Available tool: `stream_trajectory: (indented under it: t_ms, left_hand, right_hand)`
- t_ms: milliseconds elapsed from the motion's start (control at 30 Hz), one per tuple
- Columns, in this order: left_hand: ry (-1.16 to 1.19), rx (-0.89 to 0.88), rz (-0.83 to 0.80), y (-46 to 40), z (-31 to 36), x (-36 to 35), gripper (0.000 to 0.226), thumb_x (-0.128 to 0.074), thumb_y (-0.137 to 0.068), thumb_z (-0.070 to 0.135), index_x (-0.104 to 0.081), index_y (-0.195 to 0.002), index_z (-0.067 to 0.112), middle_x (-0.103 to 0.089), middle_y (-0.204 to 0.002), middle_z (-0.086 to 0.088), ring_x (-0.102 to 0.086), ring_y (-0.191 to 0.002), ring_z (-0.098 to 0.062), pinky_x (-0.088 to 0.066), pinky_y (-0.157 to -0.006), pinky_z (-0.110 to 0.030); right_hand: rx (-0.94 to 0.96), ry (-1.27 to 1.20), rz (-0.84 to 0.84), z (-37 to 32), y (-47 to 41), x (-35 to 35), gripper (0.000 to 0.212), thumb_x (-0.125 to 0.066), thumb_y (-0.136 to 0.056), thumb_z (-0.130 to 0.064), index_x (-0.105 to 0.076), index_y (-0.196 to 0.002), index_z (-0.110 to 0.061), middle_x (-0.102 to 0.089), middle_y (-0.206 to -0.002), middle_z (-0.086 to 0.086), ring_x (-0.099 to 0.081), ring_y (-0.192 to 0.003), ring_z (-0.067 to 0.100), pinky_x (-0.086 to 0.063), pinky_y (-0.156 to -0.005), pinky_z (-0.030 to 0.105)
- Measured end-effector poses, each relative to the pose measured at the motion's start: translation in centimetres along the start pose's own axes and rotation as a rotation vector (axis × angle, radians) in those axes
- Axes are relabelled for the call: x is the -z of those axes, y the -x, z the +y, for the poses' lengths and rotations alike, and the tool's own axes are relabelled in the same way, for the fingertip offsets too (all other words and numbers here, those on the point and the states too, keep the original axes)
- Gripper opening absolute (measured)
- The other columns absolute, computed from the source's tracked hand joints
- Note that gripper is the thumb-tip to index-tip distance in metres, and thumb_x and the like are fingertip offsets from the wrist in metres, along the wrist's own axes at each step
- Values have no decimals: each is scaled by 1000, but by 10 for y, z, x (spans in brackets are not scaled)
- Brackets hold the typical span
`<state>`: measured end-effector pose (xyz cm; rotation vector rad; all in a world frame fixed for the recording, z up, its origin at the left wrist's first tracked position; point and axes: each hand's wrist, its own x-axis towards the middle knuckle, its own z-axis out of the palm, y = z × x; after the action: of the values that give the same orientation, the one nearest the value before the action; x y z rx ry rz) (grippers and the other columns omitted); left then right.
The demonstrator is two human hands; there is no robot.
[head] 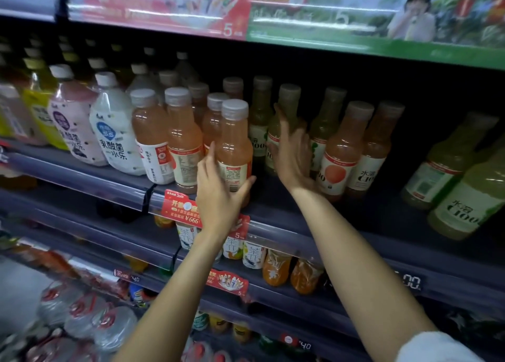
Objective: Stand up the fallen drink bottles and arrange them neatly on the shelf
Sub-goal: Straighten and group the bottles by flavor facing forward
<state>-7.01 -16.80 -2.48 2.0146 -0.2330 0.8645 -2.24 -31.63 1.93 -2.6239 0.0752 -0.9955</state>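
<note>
A: Where is the left hand (218, 197)?

B: At the front edge of the shelf (273, 195), wrapped around the lower part of an orange drink bottle (235, 148). The thumb lies on the bottle's right side and the fingers (209, 159) curl around its left, so the hand is gripping it.

A: Is that bottle upright?

B: Yes, it stands upright with its grey cap on top, right at the front of the shelf, just beside a cluster of the same orange bottles (180, 132) to its left.

A: And the right hand (292, 154)?

B: It is spread open, its fingers straight and gripping nothing. It reaches further back, in front of 2 yellow-green bottles (287, 107). I cannot tell whether it touches them.

A: What else is on that shelf?

B: To the right of that hand stand 2 more orange bottles (344, 148) with white labels, upright. At the far right, 2 pale green bottles (442, 165) lean to the right, well apart from the rest. On the left sit a white-labelled bottle (114, 132) and a pink one (71, 118).

A: Anything below?

B: A red price tag (177, 206) hangs on the shelf rail, partly behind the left wrist, and lower shelves hold more drinks.
</note>
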Motion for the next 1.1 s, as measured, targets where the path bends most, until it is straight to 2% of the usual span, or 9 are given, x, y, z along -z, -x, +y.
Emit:
stream_trajectory:
  t_ms: [133,333,433,533,633,767,900,1000,1100]
  left_hand:
    - [-9,15,0,0,2,2,98,-79,-73,46,-29,-148,9,-52,-130,-11,-55,-118,-25,-52,-91,-42]
    - [61,69,-85,8,19,-5,89,-82,-70,46,-35,-140,17,-61,-128,0,-57,-106,-3,-46,-86,-21]
    - [144,52,-182,15,36,-21,83,-82,-72,39,-38,-138,12,-58,-130,-4,-57,-114,-12,-42,-90,-20]
    - [76,-35,-188,22,52,-41,83,-76,-73,46,-42,-139,8,-46,-137,-14,-44,-126,-28,-43,-95,-36]
    - [25,-35,-133,31,68,-57,81,-78,-76,32,-40,-142,4,-39,-135,-23,-35,-124,-33,-40,-97,-44]
    - [129,-392,40,58,100,-75,55,-66,-83,21,-41,-130,7,-41,-125,-14,-39,-113,-30,-34,-98,-36]
    - [294,-512,-456,79,148,-107,56,-64,-88,34,-40,-136,16,-57,-124,-10,-51,-112,-19,-43,-94,-33]
    - [403,-326,-851,92,179,-133,78,-71,-84,41,-30,-147,19,-43,-145,-4,-45,-130,-17,-42,-104,-36]
    - [458,-275,-914,105,200,-154,90,-75,-81,40,-21,-151,23,-37,-152,1,-40,-135,-14,-40,-106,-33]
  right_hand:
    - [85,-218,67,-1,36,25,89,-70,-82,-8,-12,-140,-43,-35,-140,17,-47,-122,34,-50,-88,41]
    - [-62,-410,133,20,96,83,95,-80,-74,-17,-15,-139,-44,-43,-143,4,-51,-121,14,-46,-96,24]
    - [-211,-426,174,49,116,115,96,-82,-71,-19,-20,-142,-37,-44,-141,1,-45,-127,13,-41,-103,30]
    - [-280,-420,206,81,126,142,98,-83,-68,-20,-23,-144,-34,-44,-141,-3,-44,-127,10,-38,-104,30]
    - [-336,-387,233,108,133,164,97,-84,-68,-18,-25,-144,-32,-44,-139,-7,-43,-126,7,-36,-102,25]
    - [-374,-326,281,133,142,184,96,-82,-69,-16,-26,-146,-26,-40,-137,-6,-40,-123,2,-33,-102,18]
    - [-378,-212,320,154,148,198,97,-81,-69,-11,-24,-147,-21,-36,-132,11,-29,-107,-11,-19,-86,-10]
    - [-390,-165,317,172,153,211,92,-77,-73,-8,-24,-147,-16,-37,-131,12,-28,-106,-12,-18,-85,-10]
    - [-424,-266,302,193,157,222,86,-76,-76,-10,-27,-146,-15,-41,-137,0,-39,-122,0,-31,-100,5]
